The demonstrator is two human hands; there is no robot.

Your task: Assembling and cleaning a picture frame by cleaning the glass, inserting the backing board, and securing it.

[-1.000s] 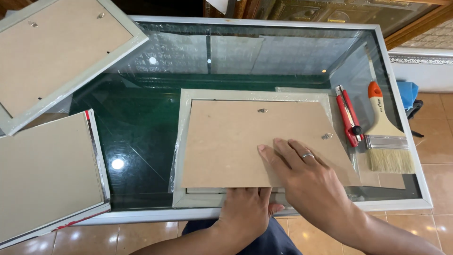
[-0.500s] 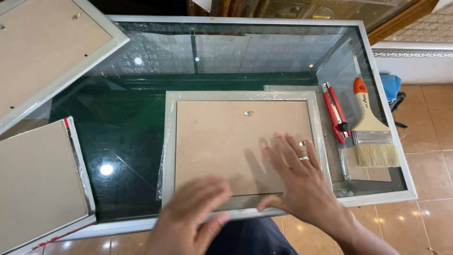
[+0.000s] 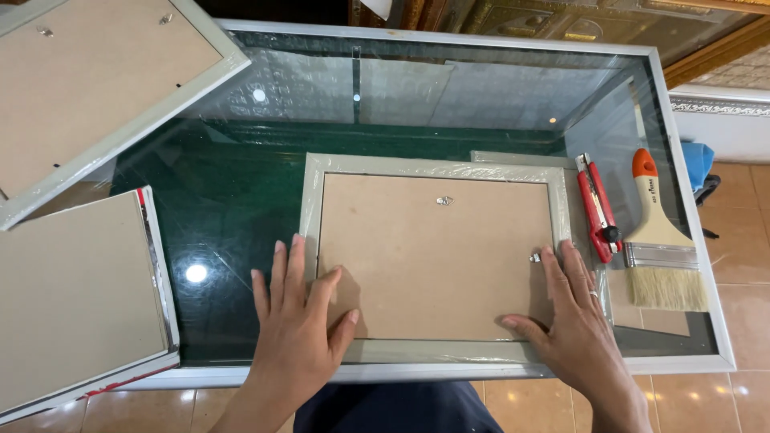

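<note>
While both hands, left (image 3: 298,321) and right (image 3: 571,321), lie flat and released on the backing board (image 3: 437,256) inside the grey frame (image 3: 433,167) mid-bench, seating looks underway; locking its right-edge clip (image 3: 534,257) likely follows.

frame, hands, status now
Left hand flat on frame left edge. Right hand flat at right edge. Cutter, brush beside, apart.

1 head view, looking steeply down, close over glass table (image 3: 241,200)
</note>
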